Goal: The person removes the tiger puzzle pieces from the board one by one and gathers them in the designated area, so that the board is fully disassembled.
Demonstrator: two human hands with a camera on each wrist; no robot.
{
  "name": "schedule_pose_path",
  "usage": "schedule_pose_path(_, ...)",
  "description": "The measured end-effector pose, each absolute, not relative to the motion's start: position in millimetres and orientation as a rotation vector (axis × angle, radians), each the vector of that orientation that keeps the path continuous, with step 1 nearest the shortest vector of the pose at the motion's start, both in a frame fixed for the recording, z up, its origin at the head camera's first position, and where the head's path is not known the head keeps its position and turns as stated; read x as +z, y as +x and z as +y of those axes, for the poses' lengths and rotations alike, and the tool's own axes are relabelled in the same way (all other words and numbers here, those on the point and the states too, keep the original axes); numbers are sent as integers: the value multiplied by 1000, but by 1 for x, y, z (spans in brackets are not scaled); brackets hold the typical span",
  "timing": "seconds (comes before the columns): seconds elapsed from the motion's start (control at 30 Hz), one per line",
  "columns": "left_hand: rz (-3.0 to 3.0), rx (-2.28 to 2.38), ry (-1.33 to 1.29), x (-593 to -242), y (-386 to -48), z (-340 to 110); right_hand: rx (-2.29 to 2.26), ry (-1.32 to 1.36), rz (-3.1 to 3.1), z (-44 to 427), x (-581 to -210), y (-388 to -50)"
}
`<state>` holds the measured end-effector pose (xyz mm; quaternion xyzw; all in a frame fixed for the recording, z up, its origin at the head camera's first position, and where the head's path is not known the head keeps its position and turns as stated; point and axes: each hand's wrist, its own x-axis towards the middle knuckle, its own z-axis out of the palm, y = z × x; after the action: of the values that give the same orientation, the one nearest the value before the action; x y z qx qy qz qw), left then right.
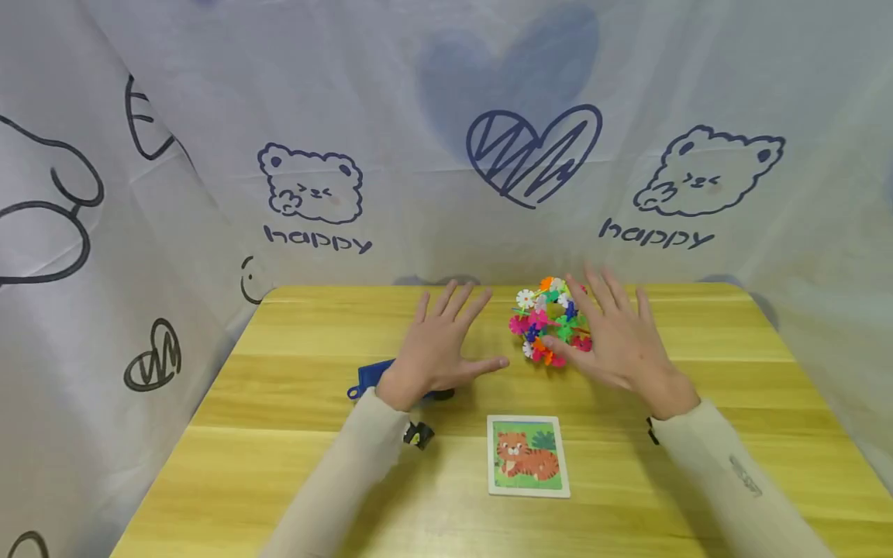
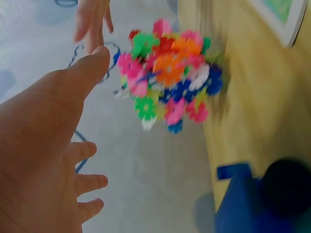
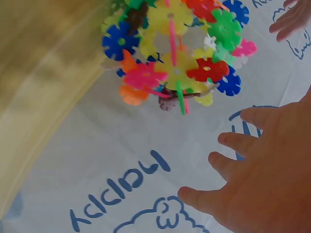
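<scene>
A ball of colourful flower-shaped plastic pieces sits near the table's back edge; it also shows in the left wrist view and the right wrist view. My right hand, fingers spread, hovers at its right side, partly covering it; whether they touch is unclear. My left hand is spread above the table, left of the ball, holding nothing. Beneath it lies a blue object, mostly hidden by the hand. Between my forearms a white-framed tiger picture lies flat.
A small black item is beside my left cuff. The wooden table ends at a hanging white cloth with blue drawings behind it. Another dark piece shows partly by the right cuff.
</scene>
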<state>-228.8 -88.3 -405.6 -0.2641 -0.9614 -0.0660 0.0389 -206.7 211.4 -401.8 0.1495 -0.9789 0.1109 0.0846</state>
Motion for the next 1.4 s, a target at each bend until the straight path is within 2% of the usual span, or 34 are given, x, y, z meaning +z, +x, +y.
schedule_pose_path(0.53, -2909, -261, -1031, -436, -182, -73, 423, 440, -2899, 219, -420, -171)
schedule_pose_path(0.87, -2950, -435, -1268, -461, -158, -70, 427, 452, -2923, 221, -435, -148)
schedule_pose_path(1.4, -3024, -477, -1323, -480, -140, -71, 409, 520, -2954, 212, -459, -127)
